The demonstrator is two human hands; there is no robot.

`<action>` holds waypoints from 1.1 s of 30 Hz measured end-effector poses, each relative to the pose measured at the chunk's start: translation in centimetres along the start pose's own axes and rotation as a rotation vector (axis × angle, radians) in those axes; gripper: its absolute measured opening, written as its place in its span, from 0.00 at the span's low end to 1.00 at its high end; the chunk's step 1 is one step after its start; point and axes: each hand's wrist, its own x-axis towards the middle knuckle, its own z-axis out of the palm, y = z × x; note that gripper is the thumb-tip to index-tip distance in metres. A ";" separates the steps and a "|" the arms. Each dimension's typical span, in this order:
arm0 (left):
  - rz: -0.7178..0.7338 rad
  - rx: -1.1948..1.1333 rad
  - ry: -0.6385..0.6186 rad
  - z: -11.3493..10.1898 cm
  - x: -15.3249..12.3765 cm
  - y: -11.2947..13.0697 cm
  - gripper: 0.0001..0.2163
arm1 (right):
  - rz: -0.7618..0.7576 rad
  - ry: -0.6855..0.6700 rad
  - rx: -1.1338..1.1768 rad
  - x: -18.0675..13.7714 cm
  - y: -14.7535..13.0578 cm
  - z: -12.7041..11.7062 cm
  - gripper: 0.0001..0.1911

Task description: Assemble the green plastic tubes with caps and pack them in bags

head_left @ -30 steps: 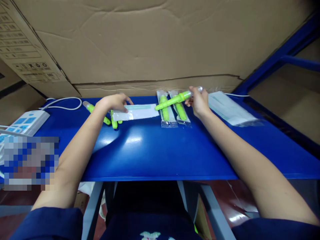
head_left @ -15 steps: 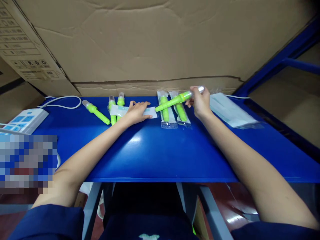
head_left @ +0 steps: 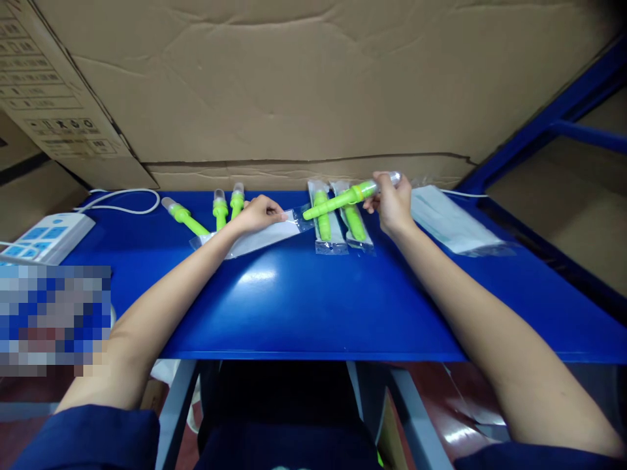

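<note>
My right hand (head_left: 396, 201) is closed round the clear-capped end of a lime-green stick (head_left: 336, 201). Its narrow tip points left, at the open end of a flat plastic sleeve (head_left: 269, 237) with a white backing. My left hand (head_left: 258, 214) pinches that sleeve near its right end, thumb on top. Whether the stick's tip touches the plastic I cannot tell. Behind and left of my left hand lie three loose green sticks (head_left: 182, 215) with clear caps, partly covered by the sleeve and hand. Below the held stick, two bagged green sticks (head_left: 323, 225) lie side by side.
A stack of flat plastic sleeves (head_left: 455, 220) lies right of my right hand. On the left stand a white power strip (head_left: 53, 235) and its looped cable (head_left: 132, 201). Cardboard (head_left: 313, 85) walls the back of the blue table (head_left: 313, 307); a blue metal frame (head_left: 539, 140) edges the right.
The sleeve under my left hand has turned and come nearer, its plain white side now up. My left fingers went from spread flat to pinching it. The right hand and stick barely moved.
</note>
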 end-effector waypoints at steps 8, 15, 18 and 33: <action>0.085 -0.156 -0.091 -0.4 -0.5 0.5 0.13 | 0.000 -0.067 0.034 -1.2 -1.1 0.6 0.31; 0.121 -0.293 -0.118 -0.2 -0.6 0.7 0.17 | 0.134 -0.276 0.094 -3.6 -1.6 2.2 0.35; 0.134 -0.328 -0.167 -0.3 -0.4 0.3 0.21 | 0.181 -0.374 0.166 -4.9 -1.9 2.9 0.38; 0.104 -0.391 -0.266 -1.2 -0.8 0.6 0.25 | 0.205 -0.437 0.232 -6.6 -1.6 3.7 0.37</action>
